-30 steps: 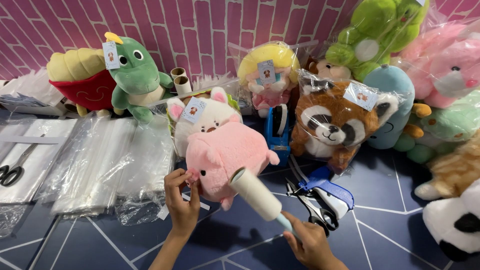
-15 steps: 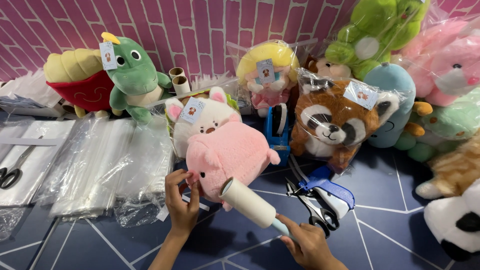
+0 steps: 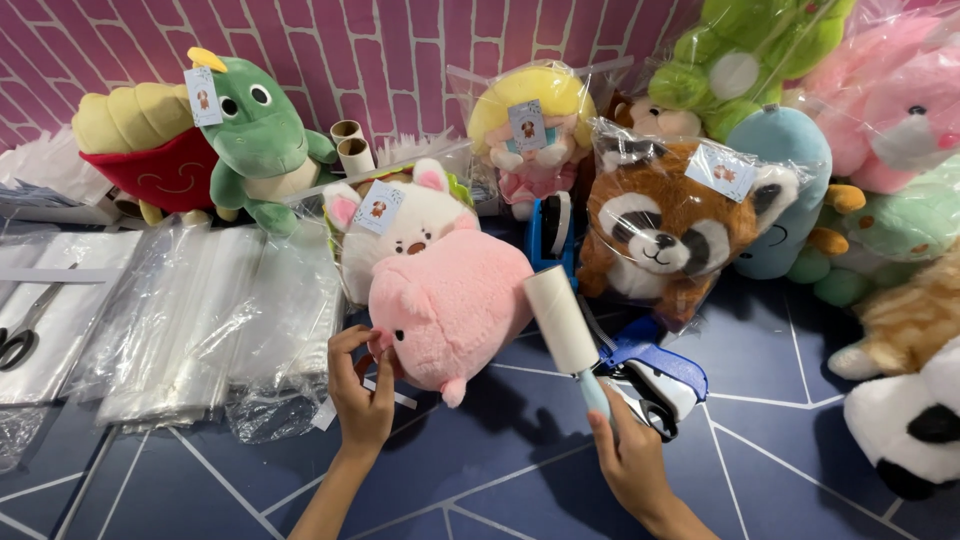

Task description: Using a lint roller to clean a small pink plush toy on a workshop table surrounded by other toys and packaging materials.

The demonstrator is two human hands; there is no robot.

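A pink plush pig (image 3: 452,305) lies on the blue floor in front of a white plush pig (image 3: 400,232) with a paper tag. My left hand (image 3: 360,385) pinches the pink pig's left side near its ear. My right hand (image 3: 628,455) grips the light blue handle of a lint roller (image 3: 562,322). The roller's white head stands upright, just right of the pink pig and clear of its fur.
Stacked clear plastic bags (image 3: 190,320) lie at left, scissors (image 3: 20,340) beyond them. A blue tag gun (image 3: 655,375) rests by my right hand. A bagged raccoon plush (image 3: 670,225), a green dinosaur (image 3: 262,150), a tape dispenser (image 3: 552,235) and several other plush toys line the pink brick wall.
The lint roller has lifted off the pink pig and swung upright to the right. My left hand stays on the pig's side.
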